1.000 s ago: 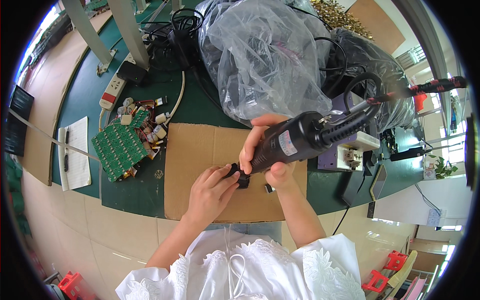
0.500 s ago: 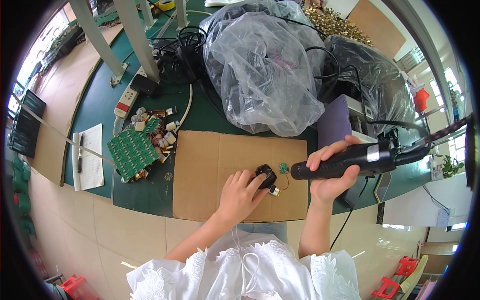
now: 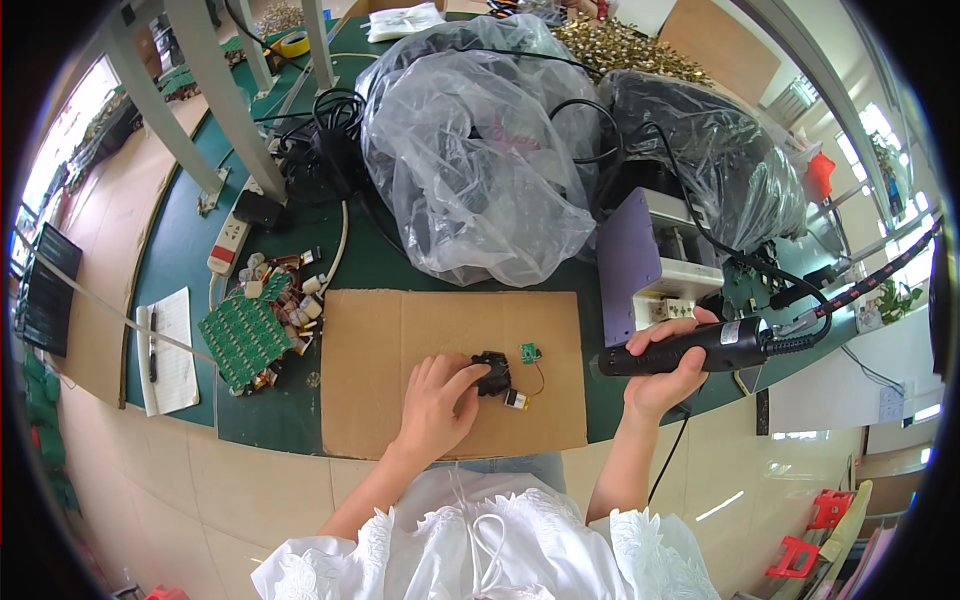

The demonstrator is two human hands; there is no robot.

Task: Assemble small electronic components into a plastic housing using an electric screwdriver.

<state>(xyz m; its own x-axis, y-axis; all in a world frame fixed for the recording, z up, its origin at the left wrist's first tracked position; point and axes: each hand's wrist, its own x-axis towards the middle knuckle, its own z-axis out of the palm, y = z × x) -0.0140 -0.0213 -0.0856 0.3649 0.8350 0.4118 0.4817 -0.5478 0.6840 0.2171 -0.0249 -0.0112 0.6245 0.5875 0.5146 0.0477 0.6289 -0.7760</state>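
Note:
My right hand point(image 3: 665, 372) is wrapped round a black hot-air gun point(image 3: 738, 343), held level with its nozzle pointing left, past the right edge of a cardboard sheet point(image 3: 400, 325). On that sheet, my left hand point(image 3: 435, 402) has its thumb and fingers on a small black plastic part point(image 3: 492, 372). A tiny green circuit board point(image 3: 530, 352) lies just right of this part. A thin reddish wire runs from the board to a small silver-and-yellow component point(image 3: 516, 399) beside the black part. The gun's nozzle is apart from the board.
Left of the cardboard lie several green circuit boards point(image 3: 243, 338) with wired parts, and a notebook point(image 3: 175, 345) with a pen. A plastic-wrapped bundle point(image 3: 480, 170) fills the back. A purple-sided machine point(image 3: 628, 265) stands behind the gun, whose cable point(image 3: 880, 270) runs off right.
The hot-air gun has moved right, away from the little circuit board, widening the gap. My left hand stays at the black part. The whole view has shifted somewhat.

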